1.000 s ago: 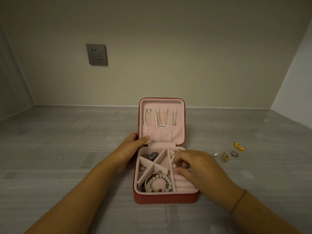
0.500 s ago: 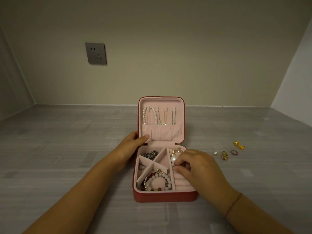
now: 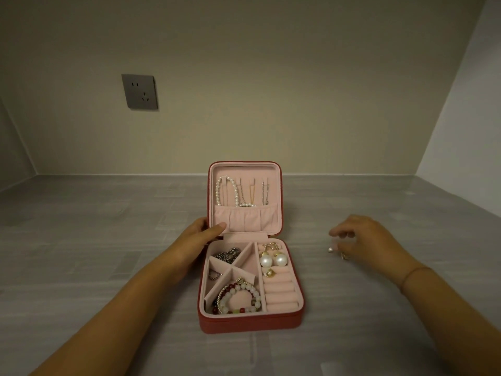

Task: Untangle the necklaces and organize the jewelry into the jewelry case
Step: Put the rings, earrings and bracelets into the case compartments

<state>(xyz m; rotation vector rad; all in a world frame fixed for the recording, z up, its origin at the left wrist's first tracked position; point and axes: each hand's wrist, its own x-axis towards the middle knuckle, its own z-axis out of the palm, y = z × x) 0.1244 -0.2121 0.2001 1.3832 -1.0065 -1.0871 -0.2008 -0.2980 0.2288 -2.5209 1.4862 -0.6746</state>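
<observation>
The fingers of the right hand hang bent over a small pearl and a gold piece. Both lie loose on the surface, right of the case and toward the right edge. Blur hides the tips, so whether they have pinched anything cannot be told.

Half a second ago this hand was inside the case, working at the top of the ring rolls. It has since swung out to the right, leaving two pearl earrings seated side by side on the upper rolls, a small gold stud just below them. The left hand has not moved: its thumb lies flat on the inside of the upright lid, the other fingers behind its left edge, pinching it steady.

The case stands open at the middle of the surface, nearer the front edge. Necklaces hang apart in the lid, their ends tucked into the pocket. Bracelets fill the front-left compartment and a chain the back one.

The move suggests the earrings are done and the last loose pieces come next. The task looks close to finished, though what remains is small enough to slip from a hurried pinch.
</observation>
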